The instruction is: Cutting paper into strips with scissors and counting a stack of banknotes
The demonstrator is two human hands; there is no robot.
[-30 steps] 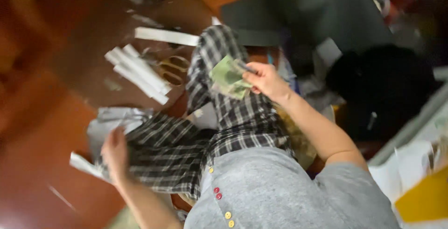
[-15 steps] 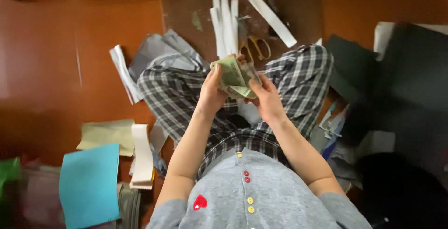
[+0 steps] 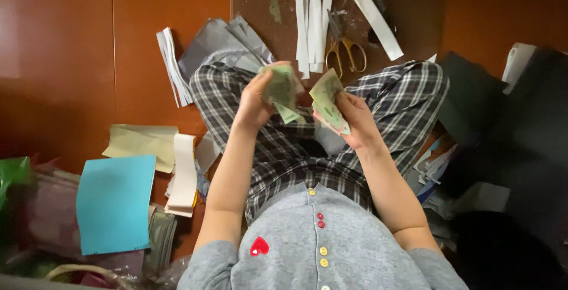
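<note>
My left hand is curled tight around a folded piece of green patterned paper, raised above my plaid-trousered lap. My right hand pinches a 2nd green patterned piece between thumb and fingers, just beside the 1st. Both pieces look creased and pale green. Beyond my knees, white paper strips and yellow-handled scissors lie on the floor.
</note>
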